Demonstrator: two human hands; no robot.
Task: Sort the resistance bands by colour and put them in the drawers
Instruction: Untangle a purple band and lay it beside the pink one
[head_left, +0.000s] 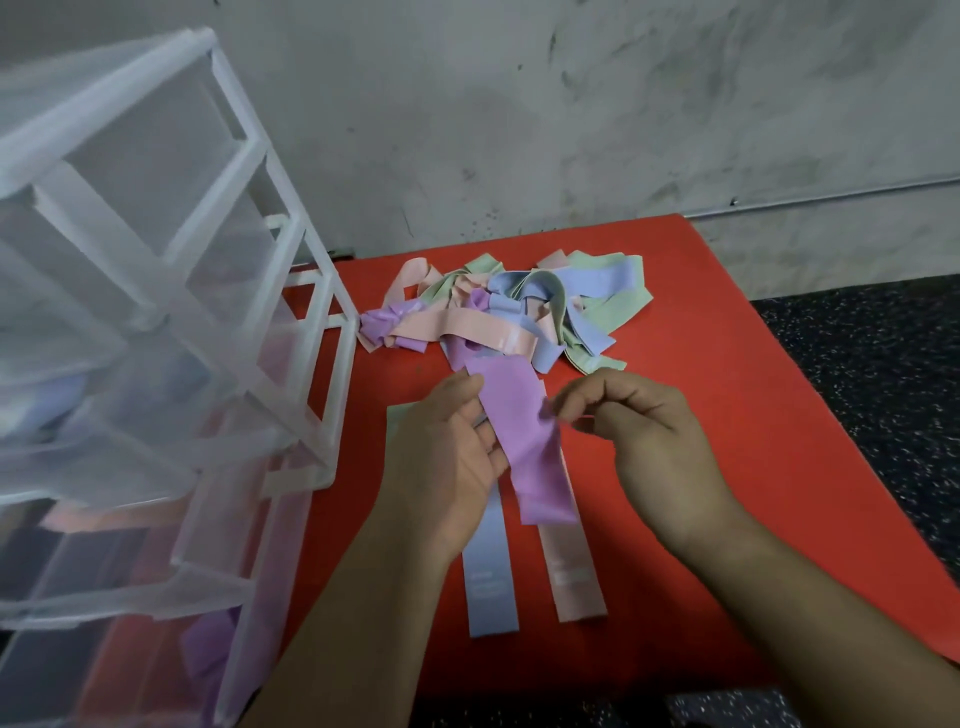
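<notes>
Over the red table (727, 364), I am holding a purple band (524, 441) up between both hands. My left hand (447, 452) is gripping its left edge, thumb near the top corner, and my right hand (639, 441) is pinching its right edge between thumb and forefinger. Beneath it, a blue band (491, 587) and a pink band (574, 571) are lying flat side by side. The tangled pile (498, 312) is sitting further back, near the clear drawer unit (156, 312) on my left.

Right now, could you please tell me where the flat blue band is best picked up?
Pinch the near end of the blue band, coming from the camera's side: it lies flat on the table, that end bare, while its far end hides behind the left hand and the purple band.
</notes>
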